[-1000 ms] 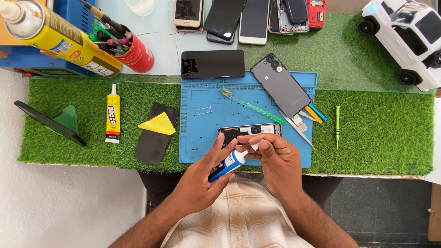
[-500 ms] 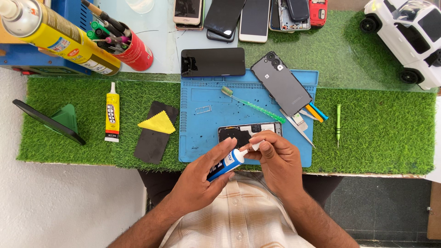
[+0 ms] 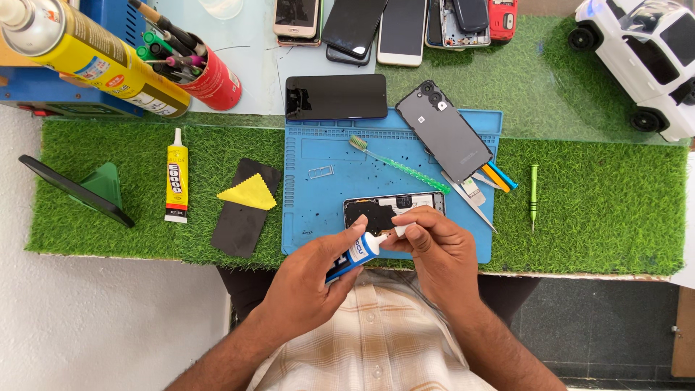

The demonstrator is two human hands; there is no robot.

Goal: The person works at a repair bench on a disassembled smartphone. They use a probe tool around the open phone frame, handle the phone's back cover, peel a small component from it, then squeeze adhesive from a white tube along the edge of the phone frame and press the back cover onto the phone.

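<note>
I see the desk (image 3: 594,210) carpeted in green turf, with the blue work mat (image 3: 318,181) lying just beyond my fingers. On it, right behind my knuckles, sits the opened phone (image 3: 376,208), internals up. My left hand (image 3: 311,279) wraps the small blue-and-white glue tube (image 3: 356,253), fingers curled tight round its body; my right hand (image 3: 434,250) pinches the white nozzle tip between thumb and forefinger. I judge the cap is being worked, and next the nozzle must reach the phone's edge. Beyond the fingers, the green toothbrush (image 3: 398,165) and tweezers (image 3: 469,201) crowd that side.
</note>
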